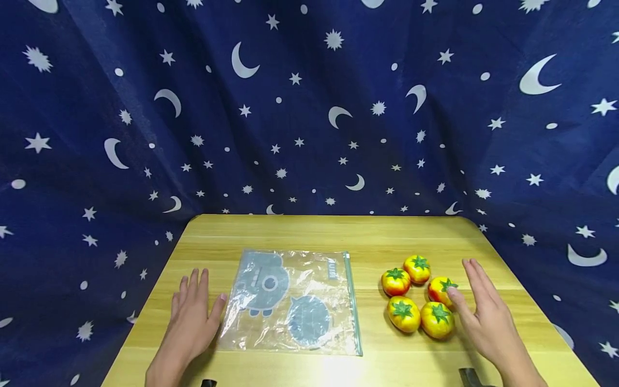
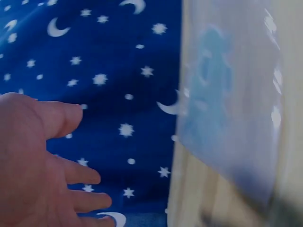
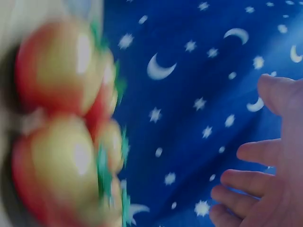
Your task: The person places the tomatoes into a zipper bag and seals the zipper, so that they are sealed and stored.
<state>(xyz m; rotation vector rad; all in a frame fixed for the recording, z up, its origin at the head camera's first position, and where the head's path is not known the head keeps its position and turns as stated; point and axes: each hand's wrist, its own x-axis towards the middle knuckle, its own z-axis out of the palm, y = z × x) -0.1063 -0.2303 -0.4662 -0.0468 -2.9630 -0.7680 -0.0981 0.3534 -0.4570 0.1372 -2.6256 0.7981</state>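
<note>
A clear zip bag (image 1: pixel 309 279) with blue cartoon prints lies flat on the table, its teal zip edge on the right. My left hand (image 1: pixel 191 317) is beside the bag's left edge, fingers straight and holding nothing; the left wrist view shows the bag (image 2: pixel 227 94) to the right of the hand (image 2: pixel 42 161). Several red-yellow tomatoes (image 1: pixel 403 314) with green tops sit grouped right of the bag. Next to them is my right hand (image 1: pixel 493 322), fingers extended, nothing held. In the right wrist view the tomatoes (image 3: pixel 57 71) look blurred, apart from the hand (image 3: pixel 270 161).
The light wooden table (image 1: pixel 309 231) has rounded far corners. A dark blue curtain (image 1: pixel 309 134) with white stars and moons hangs behind it and at both sides. Small black objects (image 1: pixel 209 382) show at the bottom edge near each wrist.
</note>
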